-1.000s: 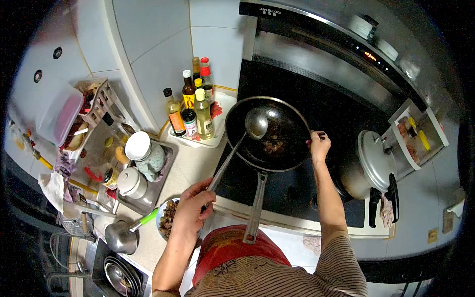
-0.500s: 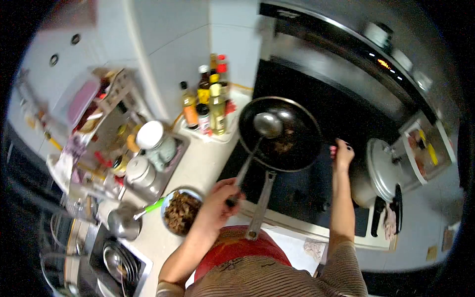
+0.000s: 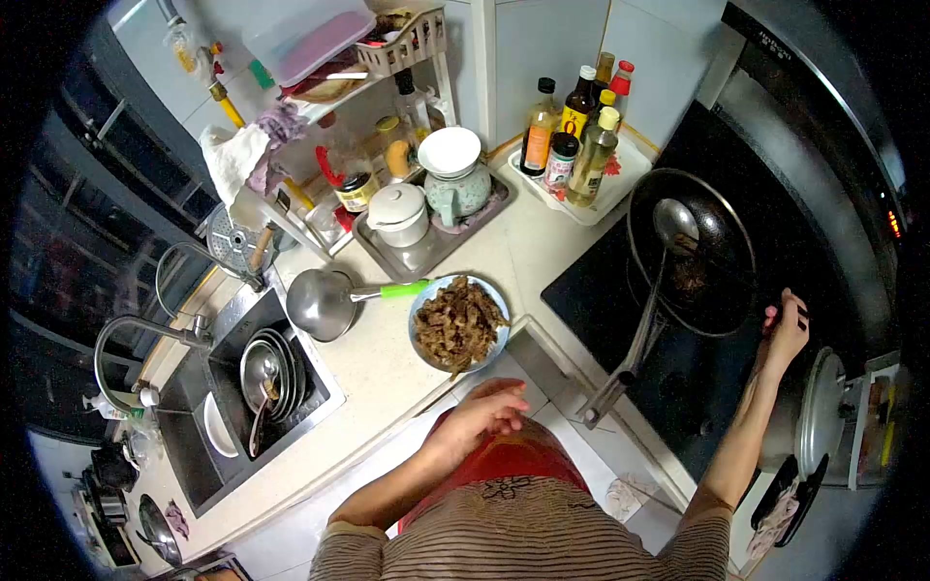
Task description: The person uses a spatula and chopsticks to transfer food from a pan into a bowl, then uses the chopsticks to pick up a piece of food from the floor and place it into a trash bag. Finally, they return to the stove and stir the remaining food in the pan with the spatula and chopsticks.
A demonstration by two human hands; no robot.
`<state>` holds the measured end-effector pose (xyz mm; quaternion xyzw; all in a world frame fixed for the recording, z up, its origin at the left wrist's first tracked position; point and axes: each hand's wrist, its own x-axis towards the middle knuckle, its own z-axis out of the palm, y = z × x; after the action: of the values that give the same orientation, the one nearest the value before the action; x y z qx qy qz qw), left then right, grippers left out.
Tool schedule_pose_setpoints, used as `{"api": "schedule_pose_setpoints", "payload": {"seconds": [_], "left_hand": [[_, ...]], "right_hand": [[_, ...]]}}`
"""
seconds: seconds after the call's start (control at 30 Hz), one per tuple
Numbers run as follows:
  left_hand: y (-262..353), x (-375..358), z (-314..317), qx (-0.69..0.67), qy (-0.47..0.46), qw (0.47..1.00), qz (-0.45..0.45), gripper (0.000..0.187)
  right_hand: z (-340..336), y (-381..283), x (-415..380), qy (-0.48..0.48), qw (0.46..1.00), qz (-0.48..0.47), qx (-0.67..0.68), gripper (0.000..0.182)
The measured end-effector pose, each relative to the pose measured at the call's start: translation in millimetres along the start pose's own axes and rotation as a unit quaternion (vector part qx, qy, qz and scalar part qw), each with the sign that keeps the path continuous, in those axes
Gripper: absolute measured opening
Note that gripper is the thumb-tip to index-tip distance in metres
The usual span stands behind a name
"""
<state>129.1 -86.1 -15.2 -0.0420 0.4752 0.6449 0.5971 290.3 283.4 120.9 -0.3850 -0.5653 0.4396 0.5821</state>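
Observation:
My left hand (image 3: 489, 412) hovers over the counter's front edge, just below a plate of browned meat (image 3: 457, 324). Its fingers are loosely bent and nothing shows in them. My right hand (image 3: 790, 331) is closed at the right of the black pan (image 3: 722, 208). Thin dark lines cross its fingers, but what it grips is too dark to make out. Inside the pan lie some dark brown bits (image 3: 690, 276) and the bowl of a metal ladle (image 3: 675, 223). The ladle's handle leans over the near rim, alongside the pan's handle (image 3: 605, 399).
Sauce bottles (image 3: 584, 136) stand on a white tray behind the counter. A saucepan with a green handle (image 3: 320, 305) is left of the meat plate. The sink (image 3: 194, 436) at left holds stacked bowls. A lidded pressure cooker (image 3: 821, 412) stands at the right.
The view has swung left. My left hand has let go of the ladle, which now rests in the pan, and moved near the meat plate. My right hand stays beside the pan.

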Motion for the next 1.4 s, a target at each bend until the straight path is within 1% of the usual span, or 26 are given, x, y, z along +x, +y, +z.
{"api": "schedule_pose_setpoints", "payload": {"seconds": [0.1,0.17,0.2,0.23,0.27,0.3,0.33,0.37,0.4,0.43,0.47,0.57,0.6,0.7,0.73,0.83,0.93,1.03,1.07,1.17,1.27,1.37,1.4], "left_hand": [[-5,-19,-36,-0.018,0.056,0.998,0.014,0.04],[-5,-34,-57,-0.045,0.081,0.996,0.019,0.039],[-5,-40,-67,-0.065,0.083,0.994,0.021,0.039],[-3,-47,-74,-0.086,0.086,0.992,0.023,0.038],[-1,-56,-79,-0.092,0.094,0.991,0.024,0.036],[-1,-62,-89,-0.084,0.089,0.992,0.021,0.036],[-2,-68,-100,-0.078,0.086,0.993,0.02,0.036],[-4,-74,-109,-0.073,0.083,0.994,0.02,0.035],[-5,-80,-114,-0.066,0.104,0.992,0.032,0.036],[-7,-85,-122,-0.075,0.109,0.991,0.031,0.036],[-9,-90,-129,-0.083,0.115,0.989,0.031,0.037],[-12,-109,-146,-0.1,0.121,0.987,0.043,0.038],[-10,-115,-150,-0.101,0.12,0.986,0.051,0.038],[-7,-132,-155,-0.121,0.156,0.979,0.057,0.038],[-8,-135,-158,-0.12,0.161,0.978,0.058,0.038],[-10,-142,-163,-0.117,0.165,0.977,0.06,0.038],[-13,-144,-164,-0.117,0.158,0.979,0.053,0.039],[-19,-141,-165,-0.111,0.159,0.98,0.045,0.041],[-21,-140,-164,-0.11,0.16,0.98,0.047,0.041],[-28,-137,-167,-0.104,0.153,0.982,0.041,0.042],[-31,-136,-169,-0.094,0.145,0.984,0.042,0.04],[-31,-140,-164,-0.114,0.144,0.981,0.056,0.037],[-30,-141,-162,-0.125,0.144,0.98,0.062,0.036]], "right_hand": [[30,-58,-62,-0.042,0.999,0.01,-0.033,0.013],[45,-77,-107,-0.082,0.997,-0.003,-0.002,0.008],[55,-91,-134,-0.11,0.994,-0.002,-0.022,0.005],[57,-93,-155,-0.136,0.987,-0.009,-0.083,0.006],[60,-79,-172,-0.175,0.98,-0.073,-0.066,0.005],[62,-64,-188,-0.214,0.967,-0.135,-0.044,0.009],[83,-79,-214,-0.289,0.927,-0.236,-0.035,0.011],[94,-77,-233,-0.313,0.918,-0.237,-0.06,0.009],[105,-75,-252,-0.336,0.907,-0.238,-0.086,0.009],[109,-62,-269,-0.345,0.93,-0.071,-0.102,0.011],[119,-55,-280,-0.369,0.926,-0.043,-0.07,0.01],[145,-30,-300,-0.376,0.916,-0.09,-0.106,0.01],[149,-15,-304,-0.363,0.918,-0.094,-0.132,0.012],[165,4,-308,-0.396,0.903,-0.123,-0.115,0.015],[168,7,-309,-0.408,0.899,-0.112,-0.116,0.017],[184,8,-314,-0.393,0.894,-0.154,-0.149,0.021],[198,12,-313,-0.41,0.883,-0.135,-0.184,0.024],[214,5,-311,-0.423,0.857,-0.136,-0.261,0.027],[216,1,-311,-0.407,0.863,-0.154,-0.258,0.025],[222,-10,-309,-0.405,0.852,-0.198,-0.267,0.025],[222,-13,-308,-0.397,0.86,-0.216,-0.237,0.022],[228,-10,-309,-0.409,0.836,-0.264,-0.251,0.019],[228,-11,-308,-0.398,0.841,-0.272,-0.248,0.019]]}}
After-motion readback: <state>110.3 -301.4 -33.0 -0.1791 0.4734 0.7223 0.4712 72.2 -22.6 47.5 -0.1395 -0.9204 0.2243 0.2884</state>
